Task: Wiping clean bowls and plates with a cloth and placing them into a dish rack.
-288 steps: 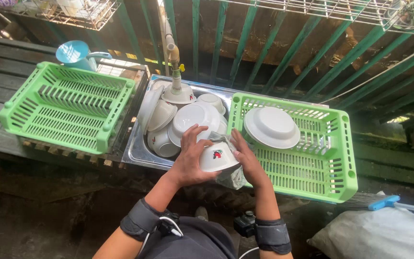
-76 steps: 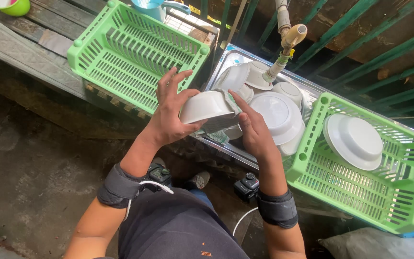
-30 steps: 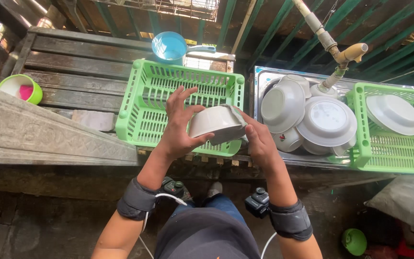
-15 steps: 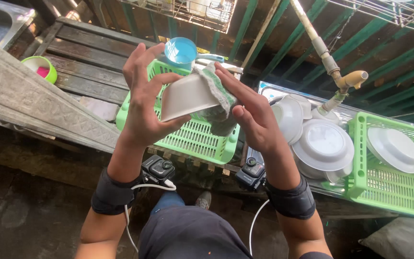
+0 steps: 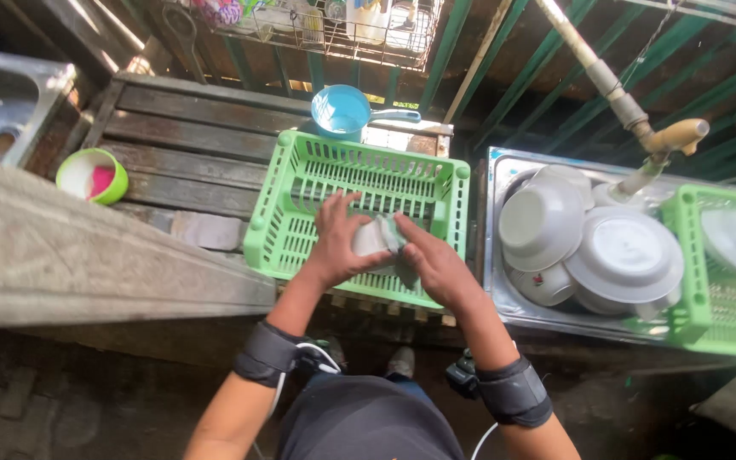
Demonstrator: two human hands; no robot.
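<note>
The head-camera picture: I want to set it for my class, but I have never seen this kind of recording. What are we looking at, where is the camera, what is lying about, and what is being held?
No machine here: a person wears a camera on the head, looking down at their own arms. Both wrists carry black bands. The left hand and right hand hold a white bowl over an empty green basket on a wooden bench; the right hand also presses a greenish cloth to it. To the right, a metal sink holds more white bowls under a tap, beside a second green basket. A blue scoop and a small green bowl sit on the bench.
</note>
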